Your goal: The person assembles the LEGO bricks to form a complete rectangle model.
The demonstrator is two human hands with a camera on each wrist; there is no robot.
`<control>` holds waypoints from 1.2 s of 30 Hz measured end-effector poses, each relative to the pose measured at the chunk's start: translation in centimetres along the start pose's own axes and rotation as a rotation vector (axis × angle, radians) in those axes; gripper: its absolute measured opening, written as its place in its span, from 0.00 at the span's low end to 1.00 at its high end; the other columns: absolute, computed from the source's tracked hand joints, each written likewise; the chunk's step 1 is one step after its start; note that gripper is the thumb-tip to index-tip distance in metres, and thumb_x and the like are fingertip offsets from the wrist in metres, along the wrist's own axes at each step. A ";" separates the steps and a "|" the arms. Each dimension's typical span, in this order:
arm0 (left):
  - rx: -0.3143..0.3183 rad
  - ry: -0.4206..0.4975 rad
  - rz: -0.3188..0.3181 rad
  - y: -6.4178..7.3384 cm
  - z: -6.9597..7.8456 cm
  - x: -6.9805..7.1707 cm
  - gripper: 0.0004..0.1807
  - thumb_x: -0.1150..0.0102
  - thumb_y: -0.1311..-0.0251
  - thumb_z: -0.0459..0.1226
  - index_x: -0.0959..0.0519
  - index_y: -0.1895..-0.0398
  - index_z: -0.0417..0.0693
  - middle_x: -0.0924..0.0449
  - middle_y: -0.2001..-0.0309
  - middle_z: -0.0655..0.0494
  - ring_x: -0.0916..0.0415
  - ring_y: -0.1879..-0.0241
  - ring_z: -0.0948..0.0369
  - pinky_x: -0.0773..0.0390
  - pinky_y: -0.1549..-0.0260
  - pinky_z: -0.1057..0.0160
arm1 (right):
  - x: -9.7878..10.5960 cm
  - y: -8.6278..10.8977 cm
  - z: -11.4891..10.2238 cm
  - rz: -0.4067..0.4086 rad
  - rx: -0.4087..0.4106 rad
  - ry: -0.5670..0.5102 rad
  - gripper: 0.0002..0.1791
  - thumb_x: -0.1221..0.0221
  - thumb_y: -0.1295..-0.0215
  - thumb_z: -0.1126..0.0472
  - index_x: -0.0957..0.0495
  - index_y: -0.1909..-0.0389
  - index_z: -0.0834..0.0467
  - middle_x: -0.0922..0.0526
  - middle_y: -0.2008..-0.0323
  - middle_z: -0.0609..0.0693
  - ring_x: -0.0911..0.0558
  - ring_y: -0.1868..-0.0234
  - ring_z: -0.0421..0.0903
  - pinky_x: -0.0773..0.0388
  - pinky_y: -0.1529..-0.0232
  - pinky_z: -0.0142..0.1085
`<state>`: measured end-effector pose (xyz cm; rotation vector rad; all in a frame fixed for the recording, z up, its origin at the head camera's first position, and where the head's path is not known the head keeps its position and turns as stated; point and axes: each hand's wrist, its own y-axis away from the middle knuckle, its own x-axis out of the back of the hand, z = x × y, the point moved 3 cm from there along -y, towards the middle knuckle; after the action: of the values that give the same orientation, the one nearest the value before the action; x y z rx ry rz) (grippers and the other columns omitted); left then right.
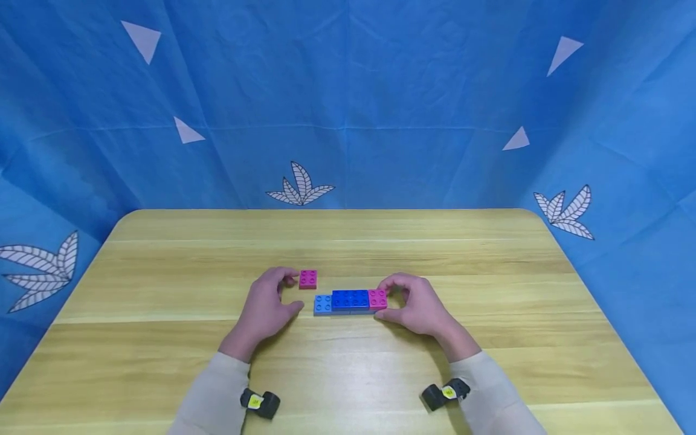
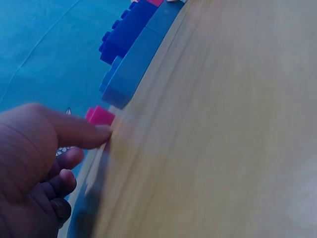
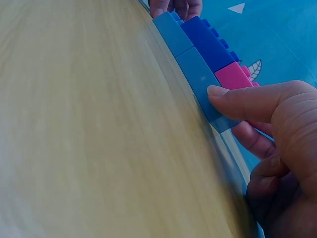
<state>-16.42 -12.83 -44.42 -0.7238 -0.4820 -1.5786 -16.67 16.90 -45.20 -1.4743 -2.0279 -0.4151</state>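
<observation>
A row of joined building bricks lies on the table: light blue bricks (image 1: 323, 305) below, with a dark blue brick (image 1: 350, 299) and a pink brick (image 1: 377, 298) on top. My right hand (image 1: 415, 305) holds the row's right end between thumb and fingers; in the right wrist view its thumb (image 3: 247, 101) presses the light blue side below the pink brick. Left of the row, a loose magenta brick (image 1: 307, 279) sits on the wood. Beside it, my left hand (image 1: 267, 305) has its thumb and fingers spread apart, holding nothing; its fingertips are close to the loose brick, contact unclear.
The wooden table (image 1: 348, 380) reaches back to a blue cloth backdrop (image 1: 348, 90) with printed leaves and triangles. Black bands with small devices are strapped on both wrists, the left device (image 1: 261, 403) and the right device (image 1: 444, 394) hanging toward the middle.
</observation>
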 end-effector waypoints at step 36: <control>-0.060 -0.030 -0.046 -2.3 0.4 -1.0 0.24 0.27 0.46 0.31 0.22 0.44 0.41 0.23 0.47 0.48 0.26 0.47 0.51 0.25 0.45 0.51 | 0.0 -0.1 0.1 -0.006 -0.006 -0.003 0.22 0.20 0.56 0.60 0.17 0.59 0.49 0.23 0.72 0.47 0.37 0.80 0.41 0.36 0.74 0.36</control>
<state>-18.57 -11.54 -44.63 -0.7878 -0.4784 -1.6322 -16.81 16.89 -45.26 -1.4741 -2.0353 -0.4225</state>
